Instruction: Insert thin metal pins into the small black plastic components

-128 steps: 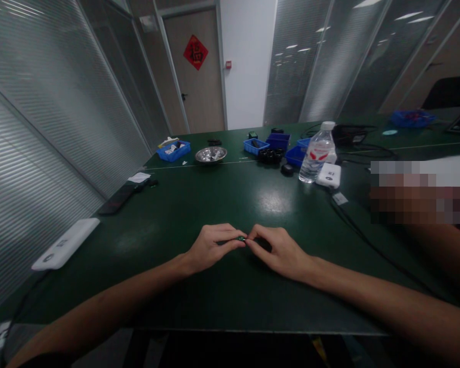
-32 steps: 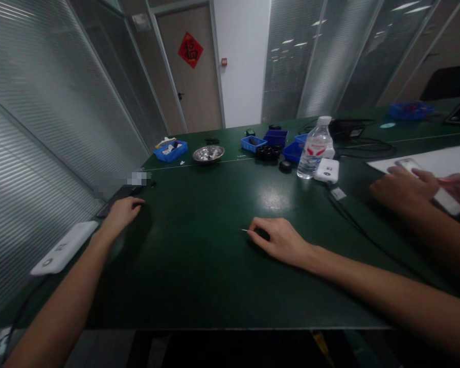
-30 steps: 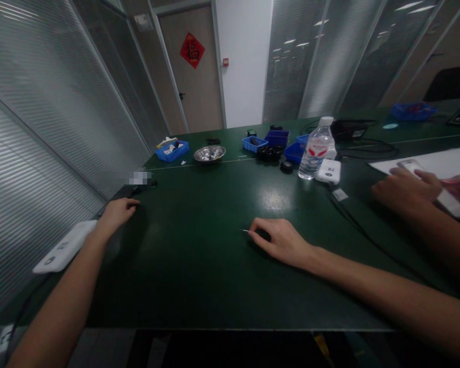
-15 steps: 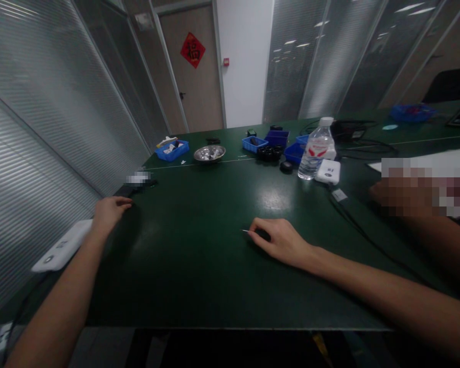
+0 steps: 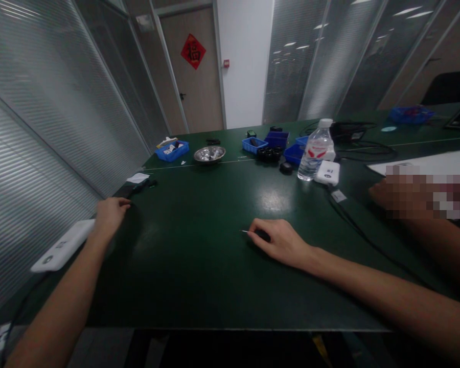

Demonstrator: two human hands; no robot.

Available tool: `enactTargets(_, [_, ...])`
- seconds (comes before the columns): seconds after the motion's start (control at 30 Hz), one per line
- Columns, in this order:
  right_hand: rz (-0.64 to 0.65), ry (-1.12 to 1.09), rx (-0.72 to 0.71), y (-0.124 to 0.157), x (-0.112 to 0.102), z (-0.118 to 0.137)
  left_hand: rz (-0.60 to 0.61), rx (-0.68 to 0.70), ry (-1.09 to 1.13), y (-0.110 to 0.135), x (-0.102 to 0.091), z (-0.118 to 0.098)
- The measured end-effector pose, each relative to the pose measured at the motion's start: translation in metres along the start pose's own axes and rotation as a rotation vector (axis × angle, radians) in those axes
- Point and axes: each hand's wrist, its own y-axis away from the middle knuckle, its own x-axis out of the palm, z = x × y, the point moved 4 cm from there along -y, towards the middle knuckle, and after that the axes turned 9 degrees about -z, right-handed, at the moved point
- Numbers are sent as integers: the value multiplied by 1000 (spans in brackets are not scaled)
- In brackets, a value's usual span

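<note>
My right hand rests on the green table, right of the middle. Its thumb and index finger pinch a thin, pale, needle-like piece that points left. Over by the table's left edge is my left hand, fingers pressed together; whatever they may hold is too small to make out. Beside the left wrist lies a white flat device with a dark cable. Just beyond the left fingers are a black object and a white paper piece.
Toward the back stand a metal bowl, a blue basket and another blue basket. A water bottle stands beside a white device, whose cable runs right. At the right, another person's forearm lies near white paper.
Both hands stay nearly where they were, the right one still pinching the needle-like piece. The view has shifted very slightly.
</note>
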Motion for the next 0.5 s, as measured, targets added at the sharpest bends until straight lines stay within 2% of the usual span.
enactTargets(0.5, [-8, 18, -8, -1, 0, 0, 3, 74, -139, 11, -8, -18])
